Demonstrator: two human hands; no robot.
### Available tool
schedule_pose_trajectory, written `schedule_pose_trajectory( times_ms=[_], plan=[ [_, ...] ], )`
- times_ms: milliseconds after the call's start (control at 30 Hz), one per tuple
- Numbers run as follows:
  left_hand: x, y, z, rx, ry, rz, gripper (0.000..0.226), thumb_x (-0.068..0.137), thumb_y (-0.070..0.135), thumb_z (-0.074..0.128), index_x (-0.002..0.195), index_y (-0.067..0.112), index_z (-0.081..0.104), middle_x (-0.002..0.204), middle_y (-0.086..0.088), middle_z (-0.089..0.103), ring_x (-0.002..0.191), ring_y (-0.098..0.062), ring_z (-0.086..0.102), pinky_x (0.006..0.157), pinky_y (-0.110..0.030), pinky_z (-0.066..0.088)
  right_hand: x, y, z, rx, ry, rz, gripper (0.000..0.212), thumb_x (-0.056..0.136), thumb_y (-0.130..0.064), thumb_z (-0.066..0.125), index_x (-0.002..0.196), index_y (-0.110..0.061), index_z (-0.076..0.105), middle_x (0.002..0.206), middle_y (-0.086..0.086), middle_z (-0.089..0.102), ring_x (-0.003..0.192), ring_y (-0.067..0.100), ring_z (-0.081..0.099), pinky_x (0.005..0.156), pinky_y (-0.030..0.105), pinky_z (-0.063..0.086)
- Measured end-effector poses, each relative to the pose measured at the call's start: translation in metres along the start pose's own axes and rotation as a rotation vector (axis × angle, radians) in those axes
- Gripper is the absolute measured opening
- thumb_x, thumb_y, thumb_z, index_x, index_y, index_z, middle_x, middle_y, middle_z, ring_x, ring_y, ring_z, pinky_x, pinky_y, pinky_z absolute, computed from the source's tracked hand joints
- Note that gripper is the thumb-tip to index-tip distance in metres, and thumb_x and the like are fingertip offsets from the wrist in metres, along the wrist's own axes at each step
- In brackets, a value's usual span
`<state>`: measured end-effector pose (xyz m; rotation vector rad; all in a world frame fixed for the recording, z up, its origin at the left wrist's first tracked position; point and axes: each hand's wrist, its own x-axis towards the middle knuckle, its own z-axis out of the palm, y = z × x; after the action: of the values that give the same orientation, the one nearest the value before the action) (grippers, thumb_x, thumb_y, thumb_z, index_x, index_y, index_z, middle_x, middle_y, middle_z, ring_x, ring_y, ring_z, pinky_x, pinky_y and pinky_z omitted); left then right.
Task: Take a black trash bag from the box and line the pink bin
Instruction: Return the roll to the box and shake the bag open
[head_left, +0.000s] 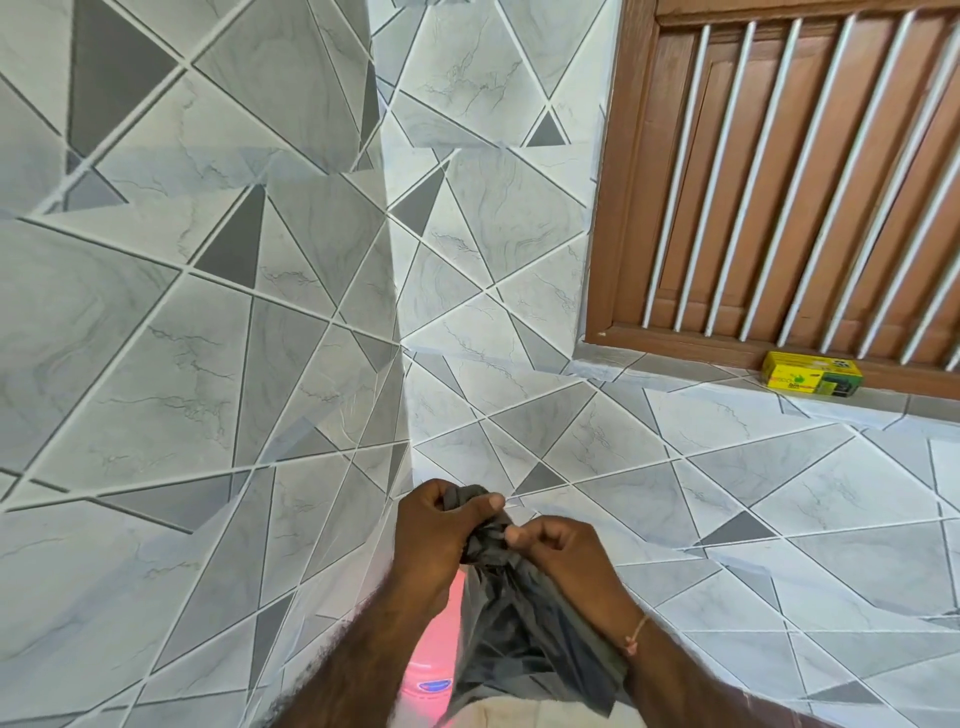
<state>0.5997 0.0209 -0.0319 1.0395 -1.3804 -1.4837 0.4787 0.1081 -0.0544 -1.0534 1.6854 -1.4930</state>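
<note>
Tiled corner, hands (498, 545) bunching bag (524, 639)

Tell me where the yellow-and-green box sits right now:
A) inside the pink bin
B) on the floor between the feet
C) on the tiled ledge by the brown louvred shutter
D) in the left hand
C: the yellow-and-green box rests on the tiled ledge against the base of the brown louvred shutter, far from both hands, which are bunched on the black trash bag.
</note>
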Motion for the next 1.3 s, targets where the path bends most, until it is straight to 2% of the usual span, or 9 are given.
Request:
schedule_pose_trajectory(
  times_ms=[200,300,500,567,700,933,1033,1167,1300],
  plan=[
    [0.005,0.004,-0.022,0.236,-0.175,0.079,0.045,0.060,0.016,0.088,0.073,-0.009,0.053,0.062,-0.015,0.052,0.053,-0.016,0.049,0.047,-0.025,0.045,0.014,0.002,-0.029,0.099,0.282,0.146,0.028,0.089,-0.016,0.066,0.064,-0.005,0.069,0.063,0.009,0.068,0.056,0.014,0.057,0.057,0.023,0.047],
    [0.007,0.010,-0.028,0.379,-0.173,0.123,0.039,0.067,0.026,0.085,0.080,0.000,0.059,0.070,-0.017,0.063,0.058,-0.015,0.057,0.054,-0.029,0.052,0.014,-0.003,-0.039,0.178,0.318,0.167,0.026,0.093,-0.018,0.060,0.081,0.001,0.072,0.084,0.022,0.073,0.071,0.024,0.063,0.065,0.033,0.051],
    [0.003,0.013,-0.038,0.629,-0.392,0.346,0.026,0.084,0.000,0.060,0.072,0.021,0.050,0.070,0.003,0.060,0.063,-0.012,0.054,0.058,-0.026,0.043,0.019,-0.031,-0.074,0.350,0.525,0.290,0.041,0.103,-0.026,0.037,0.105,0.007,0.061,0.089,0.022,0.066,0.078,0.034,0.062,0.051,0.016,0.050],
    [0.003,0.009,-0.038,0.737,-0.341,0.420,0.027,0.084,-0.004,0.048,0.071,0.020,0.051,0.072,-0.001,0.063,0.066,-0.018,0.058,0.060,-0.030,0.044,0.023,-0.031,-0.081,0.433,0.583,0.317,0.042,0.101,-0.030,0.041,0.116,0.005,0.059,0.113,0.025,0.065,0.101,0.039,0.062,0.065,0.025,0.047],
    [0.014,0.007,-0.037,0.514,0.048,0.350,0.044,0.073,-0.018,0.044,0.058,0.021,0.057,0.071,-0.007,0.064,0.068,-0.022,0.060,0.067,-0.039,0.053,0.016,-0.025,-0.067,0.468,0.508,0.151,0.031,0.097,-0.029,0.051,0.077,-0.011,0.066,0.085,0.016,0.064,0.072,0.025,0.060,0.068,0.031,0.049],
    [0.022,0.020,-0.039,0.220,0.315,0.217,0.039,0.079,-0.010,0.044,0.077,0.018,0.070,0.085,-0.009,0.070,0.085,-0.030,0.067,0.080,-0.037,0.056,-0.001,0.006,-0.062,-0.815,0.074,-0.009,0.033,0.071,-0.047,0.076,0.062,-0.021,0.056,0.061,-0.005,0.061,0.063,0.016,0.057,0.060,0.031,0.046],
    [0.014,0.016,-0.029,0.192,0.184,0.297,0.014,0.075,0.013,0.070,0.082,0.025,0.070,0.088,-0.003,0.071,0.081,-0.020,0.068,0.078,-0.039,0.059,0.002,0.011,-0.056,-0.536,0.173,0.061,0.018,0.084,-0.031,0.069,0.081,-0.014,0.073,0.080,0.004,0.074,0.079,0.023,0.069,0.076,0.037,0.056],
    [0.018,0.003,-0.033,0.542,-0.077,0.340,0.053,0.067,-0.007,0.074,0.114,0.016,0.065,0.106,0.004,0.059,0.101,-0.017,0.060,0.085,-0.006,0.043,0.005,0.009,-0.067,-0.067,0.301,0.204,0.015,0.087,-0.020,0.062,0.086,-0.009,0.073,0.082,0.010,0.076,0.076,0.025,0.073,0.070,0.036,0.059],
    [0.024,0.007,-0.055,0.529,0.175,0.179,0.036,0.076,-0.013,0.055,0.098,0.013,0.067,0.095,-0.009,0.070,0.075,-0.023,0.061,0.069,-0.030,0.051,0.008,0.019,-0.102,-0.367,0.638,0.189,0.015,0.085,-0.005,0.053,0.081,-0.005,0.067,0.088,0.024,0.071,0.082,0.039,0.065,0.077,0.044,0.054]
  ],
)
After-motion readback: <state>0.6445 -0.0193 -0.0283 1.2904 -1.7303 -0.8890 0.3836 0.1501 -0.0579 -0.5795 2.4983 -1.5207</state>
